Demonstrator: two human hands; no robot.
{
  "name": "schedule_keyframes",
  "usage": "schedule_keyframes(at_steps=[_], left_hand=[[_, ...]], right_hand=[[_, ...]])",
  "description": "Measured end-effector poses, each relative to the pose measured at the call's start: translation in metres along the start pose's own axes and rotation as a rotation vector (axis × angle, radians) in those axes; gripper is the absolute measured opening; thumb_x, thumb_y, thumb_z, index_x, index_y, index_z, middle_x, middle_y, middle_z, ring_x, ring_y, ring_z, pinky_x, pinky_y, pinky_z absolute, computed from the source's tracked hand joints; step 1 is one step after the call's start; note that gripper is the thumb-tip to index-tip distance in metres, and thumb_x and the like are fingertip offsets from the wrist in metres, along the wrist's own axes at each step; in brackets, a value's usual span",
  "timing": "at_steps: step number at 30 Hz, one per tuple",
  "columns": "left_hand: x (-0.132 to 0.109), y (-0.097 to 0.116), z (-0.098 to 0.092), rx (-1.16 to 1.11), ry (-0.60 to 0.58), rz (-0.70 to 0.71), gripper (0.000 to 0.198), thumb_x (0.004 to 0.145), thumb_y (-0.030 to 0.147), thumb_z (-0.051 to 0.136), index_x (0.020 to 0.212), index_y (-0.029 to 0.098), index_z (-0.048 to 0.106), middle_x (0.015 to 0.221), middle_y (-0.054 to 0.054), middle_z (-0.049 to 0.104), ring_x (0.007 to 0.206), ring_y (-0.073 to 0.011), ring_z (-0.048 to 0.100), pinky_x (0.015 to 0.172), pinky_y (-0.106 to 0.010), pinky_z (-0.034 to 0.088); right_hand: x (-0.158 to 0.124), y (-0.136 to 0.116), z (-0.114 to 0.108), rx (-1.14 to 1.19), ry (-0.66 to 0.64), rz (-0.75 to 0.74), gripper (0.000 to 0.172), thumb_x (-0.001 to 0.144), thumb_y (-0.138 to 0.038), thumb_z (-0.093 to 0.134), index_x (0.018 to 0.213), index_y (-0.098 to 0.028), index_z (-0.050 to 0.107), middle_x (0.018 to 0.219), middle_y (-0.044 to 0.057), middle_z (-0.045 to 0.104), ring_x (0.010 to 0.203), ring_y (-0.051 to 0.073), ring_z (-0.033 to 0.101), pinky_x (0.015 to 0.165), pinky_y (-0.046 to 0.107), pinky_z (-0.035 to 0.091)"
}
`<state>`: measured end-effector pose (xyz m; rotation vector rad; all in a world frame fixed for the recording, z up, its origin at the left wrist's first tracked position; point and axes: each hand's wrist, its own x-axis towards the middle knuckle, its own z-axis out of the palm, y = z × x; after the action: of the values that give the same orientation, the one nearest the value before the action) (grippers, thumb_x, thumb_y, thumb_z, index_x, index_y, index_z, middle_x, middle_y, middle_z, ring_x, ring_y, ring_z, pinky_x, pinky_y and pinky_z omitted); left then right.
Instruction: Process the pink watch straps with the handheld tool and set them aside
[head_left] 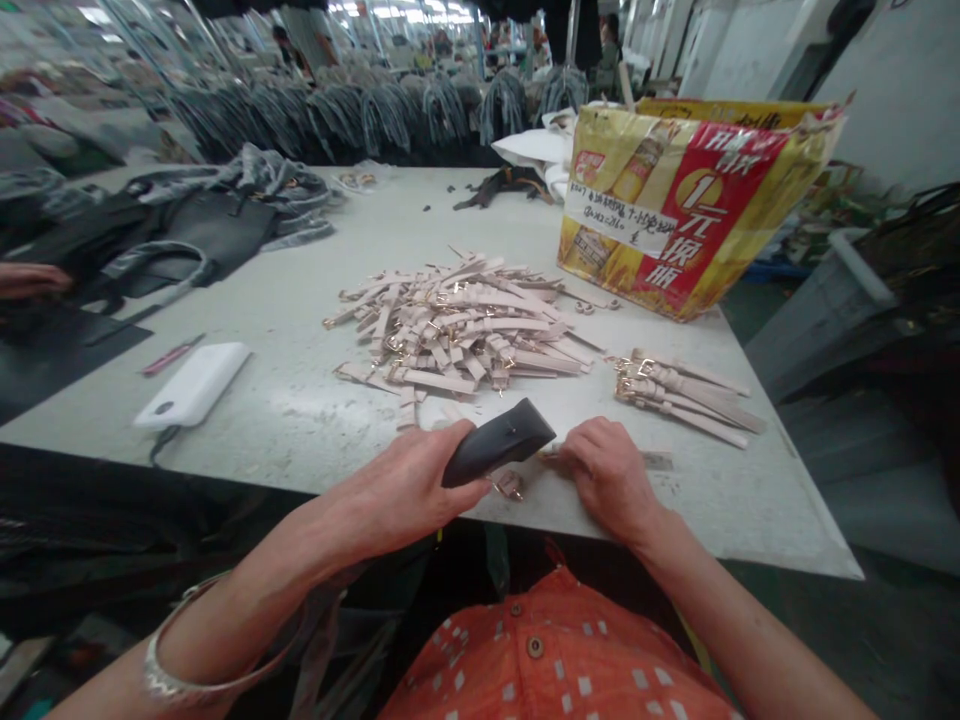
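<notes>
My left hand (420, 470) is closed round a black handheld tool (499, 440) with a broad, angled end; its exact kind is not clear. Against the tabletop, my right hand (607, 470) has its fingers curled over a pale strap (658, 460), whose flat end sticks out on the right. Between my hands, near the table edge, lies a small pale buckle piece (510, 485) with gold metal. Just beyond them spreads a loose heap of pale pink buckle straps (465, 325). Farther right is a neater bundle of the same straps (682, 395).
A yellow and red carton (690, 210) stands at the back right. On the left are a white device with a cable (196, 385), a slim pink tool (172, 355), and black bags (202, 230). Another person's hand (34, 280) rests there. A grey bin (840, 310) stands beside the table.
</notes>
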<state>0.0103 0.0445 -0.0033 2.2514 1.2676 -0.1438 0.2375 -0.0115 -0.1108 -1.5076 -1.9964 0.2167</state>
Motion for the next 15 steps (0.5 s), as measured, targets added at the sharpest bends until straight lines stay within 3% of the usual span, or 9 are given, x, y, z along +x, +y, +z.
schedule_keyframes(at_steps=[8, 12, 15], left_hand=[[-0.002, -0.003, 0.014, 0.025, -0.075, 0.052, 0.037, 0.079, 0.052, 0.041, 0.097, 0.023, 0.054, 0.084, -0.003, 0.063, 0.074, -0.0184, 0.058, 0.063, -0.026, 0.041], [-0.002, -0.005, 0.013, 0.033, -0.070, 0.053, 0.038, 0.078, 0.053, 0.043, 0.099, 0.023, 0.055, 0.085, -0.004, 0.063, 0.075, -0.0187, 0.058, 0.064, -0.027, 0.041], [0.003, -0.006, 0.010, 0.037, -0.069, 0.055, 0.037, 0.077, 0.051, 0.044, 0.098, 0.022, 0.056, 0.085, -0.004, 0.063, 0.074, -0.0184, 0.058, 0.061, -0.026, 0.040]], right_hand=[[-0.011, 0.001, -0.005, 0.296, -0.032, 0.038, 0.016, 0.075, -0.008, 0.051, 0.078, -0.021, 0.059, 0.078, 0.002, 0.059, 0.081, 0.017, 0.051, 0.074, 0.031, 0.041], [-0.009, 0.001, -0.004, 0.279, 0.015, 0.148, 0.012, 0.074, -0.012, 0.055, 0.082, -0.019, 0.060, 0.080, 0.003, 0.056, 0.075, 0.015, 0.052, 0.068, 0.028, 0.043], [-0.007, 0.002, -0.002, 0.274, 0.023, 0.129, 0.011, 0.075, -0.015, 0.056, 0.084, -0.019, 0.062, 0.086, 0.004, 0.057, 0.080, 0.016, 0.054, 0.071, 0.028, 0.044]])
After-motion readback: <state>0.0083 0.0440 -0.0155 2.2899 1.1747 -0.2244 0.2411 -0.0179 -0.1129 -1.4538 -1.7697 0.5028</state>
